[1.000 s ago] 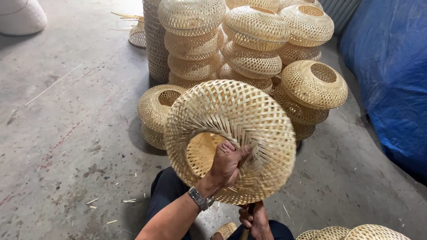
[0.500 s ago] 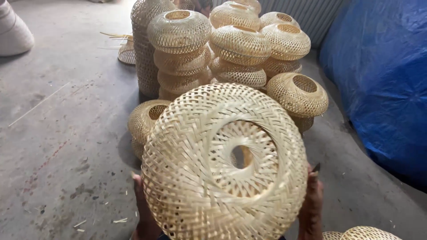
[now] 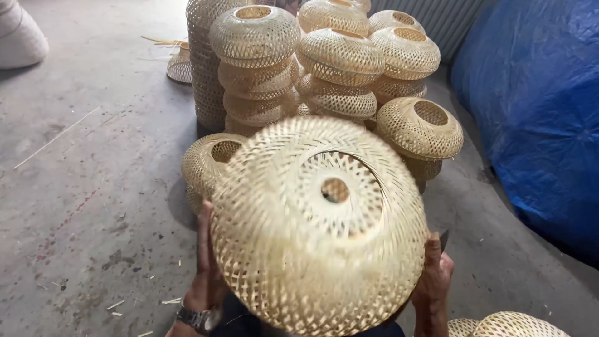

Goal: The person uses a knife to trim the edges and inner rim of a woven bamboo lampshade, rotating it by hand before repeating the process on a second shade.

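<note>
Holding a woven bamboo shade (image 3: 318, 224) up at chest height, between both hands, its small centre hole facing the camera. It is motion-blurred, so probably mid-turn for a look-over of the weave.

- Left hand (image 3: 209, 274): clasped on the left rim, fingers laid close together along the edge; watch (image 3: 198, 318) on the wrist.
- Right hand (image 3: 437, 274): gripping the lower right rim. Fingers mostly hidden behind the weave, so spread or together: cannot tell. A dark narrow tip (image 3: 443, 239) pokes up just above it; maybe a tool, too small to call.

Any further turn needs both hands kept on the rim and light pressure only, since the open weave looks easy to dent.

Surroundings:
- Bare concrete floor (image 3: 93, 187), stained, with a few splinters (image 3: 115, 304) near the left hand.
- Stacks (image 3: 256, 62) of like shades right behind; 1 low shade (image 3: 209, 159) just behind the left rim and another (image 3: 419, 128) off to the right.
- More shades (image 3: 511, 324) at bottom right.
- Blue tarp (image 3: 536, 112) on the right, corrugated wall (image 3: 446, 19) at the back, white sack (image 3: 19, 34) at top left.
</note>
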